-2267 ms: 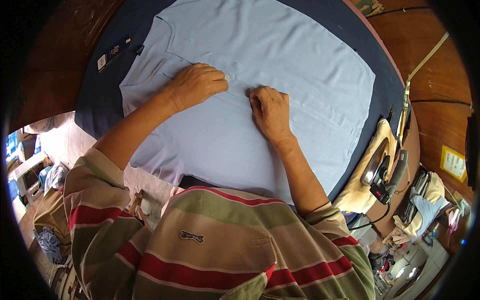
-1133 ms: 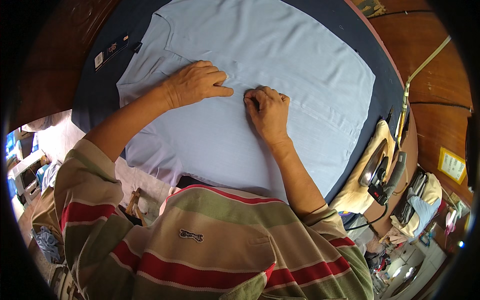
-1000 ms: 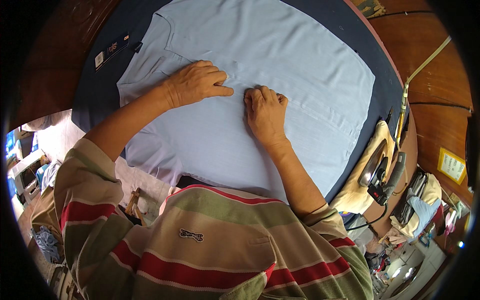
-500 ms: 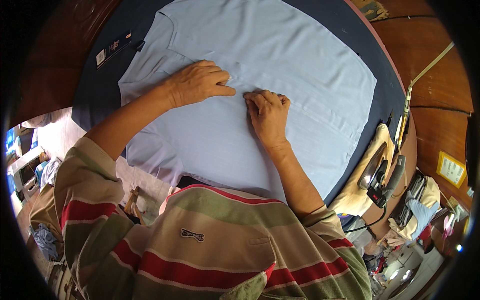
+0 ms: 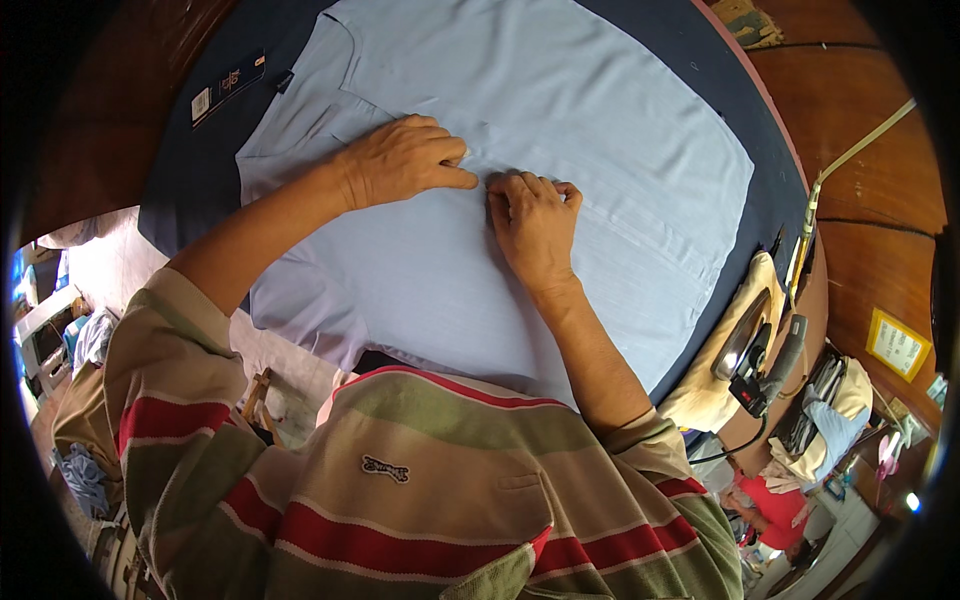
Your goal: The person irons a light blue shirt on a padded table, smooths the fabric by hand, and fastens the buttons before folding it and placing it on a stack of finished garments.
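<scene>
Here, light-blue shirt point(image 5: 565, 125), spread out, beneath bent fingers point(image 5: 452, 179).

We see one pale blue shirt point(image 5: 620, 140), spread flat on dark cloth point(image 5: 185, 185), its neckline toward our left, soft ripples crossing its far side.

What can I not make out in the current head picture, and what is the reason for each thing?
All in the head view:
Whether the right hand pinches something small: its own fingers hide it.
The cloth beneath the left hand: covered by that hand.
The far part of the light blue shirt: cut off by the top edge.
Print on the dark tag: too small.
The red patch at lower right: too small and unclear.
</scene>
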`<state>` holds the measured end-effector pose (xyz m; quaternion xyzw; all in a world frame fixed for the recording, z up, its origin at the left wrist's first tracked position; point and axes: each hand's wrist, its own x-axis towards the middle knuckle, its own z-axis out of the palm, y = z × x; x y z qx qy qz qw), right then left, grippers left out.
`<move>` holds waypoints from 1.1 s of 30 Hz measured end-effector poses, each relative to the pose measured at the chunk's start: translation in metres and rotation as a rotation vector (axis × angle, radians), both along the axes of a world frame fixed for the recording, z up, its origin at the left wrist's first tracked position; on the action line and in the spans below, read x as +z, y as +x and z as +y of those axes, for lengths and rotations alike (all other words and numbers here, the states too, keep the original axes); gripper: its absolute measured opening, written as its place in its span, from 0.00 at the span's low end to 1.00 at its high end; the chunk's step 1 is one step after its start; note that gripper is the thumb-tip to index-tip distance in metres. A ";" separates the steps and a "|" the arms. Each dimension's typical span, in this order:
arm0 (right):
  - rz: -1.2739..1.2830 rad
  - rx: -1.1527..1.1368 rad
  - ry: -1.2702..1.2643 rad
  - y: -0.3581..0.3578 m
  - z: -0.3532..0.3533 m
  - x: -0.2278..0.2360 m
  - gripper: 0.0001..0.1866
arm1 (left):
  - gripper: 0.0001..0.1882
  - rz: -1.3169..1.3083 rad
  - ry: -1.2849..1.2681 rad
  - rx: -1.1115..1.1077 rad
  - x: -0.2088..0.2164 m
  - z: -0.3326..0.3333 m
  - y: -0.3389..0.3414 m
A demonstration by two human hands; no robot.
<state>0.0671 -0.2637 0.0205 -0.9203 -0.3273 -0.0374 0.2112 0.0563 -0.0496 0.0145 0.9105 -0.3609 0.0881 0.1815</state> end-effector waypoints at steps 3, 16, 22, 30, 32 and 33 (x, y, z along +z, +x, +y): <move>-0.010 -0.002 -0.009 -0.002 0.001 -0.003 0.02 | 0.12 0.017 -0.053 0.001 -0.001 0.000 -0.001; 0.026 0.062 0.041 -0.002 -0.005 -0.002 0.05 | 0.09 -0.001 -0.040 0.029 -0.002 0.000 0.001; 0.045 0.078 0.062 -0.001 -0.006 -0.003 0.04 | 0.05 0.003 -0.005 0.034 0.001 0.000 0.000; 0.079 0.052 0.042 -0.001 -0.004 -0.001 0.02 | 0.04 0.063 -0.035 0.057 0.001 -0.002 0.001; 0.080 0.054 0.056 0.000 -0.004 -0.001 0.02 | 0.04 -0.014 0.030 0.061 0.003 -0.003 -0.005; 0.074 0.056 0.065 0.000 -0.004 -0.001 0.02 | 0.04 -0.052 0.062 0.062 0.005 -0.005 -0.008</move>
